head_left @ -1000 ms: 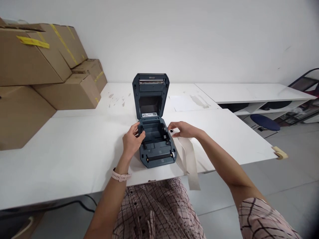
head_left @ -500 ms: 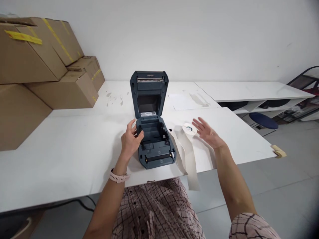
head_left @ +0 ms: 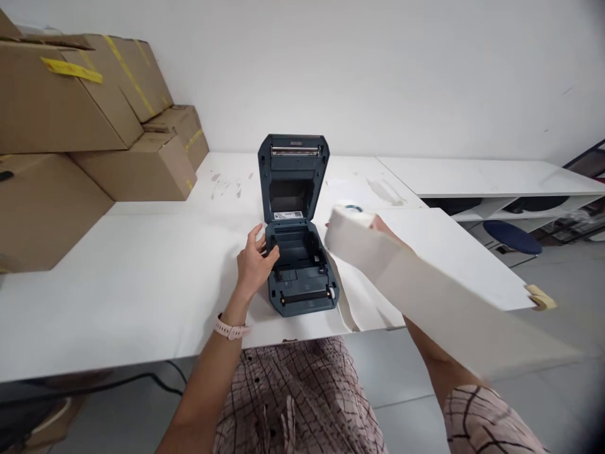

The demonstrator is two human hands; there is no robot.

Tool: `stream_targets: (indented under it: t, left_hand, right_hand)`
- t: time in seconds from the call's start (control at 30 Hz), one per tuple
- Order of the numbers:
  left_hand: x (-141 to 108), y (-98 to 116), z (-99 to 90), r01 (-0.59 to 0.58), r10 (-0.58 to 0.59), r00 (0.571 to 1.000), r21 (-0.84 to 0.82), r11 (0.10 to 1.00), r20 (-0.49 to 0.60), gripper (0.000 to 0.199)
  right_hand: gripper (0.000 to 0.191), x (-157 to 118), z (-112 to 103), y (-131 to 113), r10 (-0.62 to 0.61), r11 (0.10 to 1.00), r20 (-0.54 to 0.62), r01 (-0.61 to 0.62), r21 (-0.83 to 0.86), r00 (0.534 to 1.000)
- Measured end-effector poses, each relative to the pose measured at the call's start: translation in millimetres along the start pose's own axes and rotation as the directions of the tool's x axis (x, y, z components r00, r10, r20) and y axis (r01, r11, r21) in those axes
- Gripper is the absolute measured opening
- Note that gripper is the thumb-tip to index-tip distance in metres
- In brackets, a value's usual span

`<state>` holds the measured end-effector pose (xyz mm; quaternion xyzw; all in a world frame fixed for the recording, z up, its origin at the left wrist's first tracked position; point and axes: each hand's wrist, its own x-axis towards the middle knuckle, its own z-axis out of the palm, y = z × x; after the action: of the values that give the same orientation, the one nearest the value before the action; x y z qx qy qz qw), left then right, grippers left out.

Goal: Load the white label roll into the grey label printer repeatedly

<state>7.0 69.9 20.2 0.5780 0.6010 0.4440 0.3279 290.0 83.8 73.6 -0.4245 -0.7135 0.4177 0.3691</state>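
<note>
A dark grey label printer (head_left: 302, 277) stands on the white table with its lid (head_left: 293, 167) raised and its inner bay exposed. My left hand (head_left: 255, 261) grips the printer's left edge, thumb over the rim. To the right of the printer, my right hand (head_left: 385, 228) holds a roll of white labels (head_left: 347, 221) above the table. Most of that hand is hidden behind the paper. From the roll a long loose strip (head_left: 439, 302) streams toward the lower right, blurred by motion. Another paper strip (head_left: 343, 296) lies along the printer's right side.
Cardboard boxes (head_left: 61, 101) are stacked on the left of the table (head_left: 189, 277). At the right corner sits a roll of tan tape (head_left: 541, 297). A blue stool (head_left: 512, 236) and a white shelf (head_left: 491, 176) stand beyond. A black cable (head_left: 142, 378) hangs below.
My right hand, open beside the roll before, has closed on it and lifted it off the table, swinging its loose strip to the right. My left hand stays on the printer.
</note>
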Motion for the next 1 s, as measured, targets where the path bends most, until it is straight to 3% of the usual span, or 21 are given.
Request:
stream_targets:
  t: [0.07,0.2,0.3,0.4,0.5,0.63,0.8,1.0]
  left_hand:
    - [-0.4,0.8,-0.8,0.01,-0.01,1.0,0.004,1.0,0.001,0.074]
    - [-0.1,-2.1,-0.8,0.008,-0.008,1.0,0.011,1.0,0.008,0.076]
    - [-0.2,-3.3,-0.4,0.003,-0.003,1.0,0.002,1.0,0.012,0.078]
    - [-1.5,0.1,-1.1,0.016,-0.016,1.0,-0.005,1.0,0.01,0.077]
    - [-3.0,3.8,-2.1,0.022,-0.021,1.0,-0.02,1.0,0.01,0.077]
    - [-2.3,0.9,-1.2,0.003,-0.002,1.0,-0.06,0.998,0.01,0.077]
    - [-0.5,-6.0,1.4,0.001,-0.001,1.0,-0.074,0.997,0.0,0.076]
    - [-2.1,-5.4,2.0,-0.028,0.027,1.0,-0.067,0.997,-0.011,0.066]
  right_hand:
    - [0.064,15.9,8.7,-30.1,-0.07,0.966,0.146,0.104,-0.237,0.987]
    - [0.066,46.5,38.8,-62.8,0.019,0.708,0.408,0.276,-0.65,0.913]
    - [0.058,62.0,56.7,-60.6,0.136,0.626,0.488,0.307,-0.717,0.862]
    - [0.061,65.9,58.8,-48.2,0.168,0.688,0.538,0.293,-0.664,0.826]
    - [0.063,48.5,53.9,-36.3,0.048,0.713,0.519,0.335,-0.616,0.853]
    - [0.055,-8.2,59.3,-30.4,-0.132,0.704,0.405,0.373,-0.605,0.905]
    - [0.057,-73.2,86.7,-29.2,-0.178,0.722,0.338,0.356,-0.594,0.924]
    - [0.052,-91.1,100.5,-26.1,-0.199,0.727,0.233,0.303,-0.616,0.952]
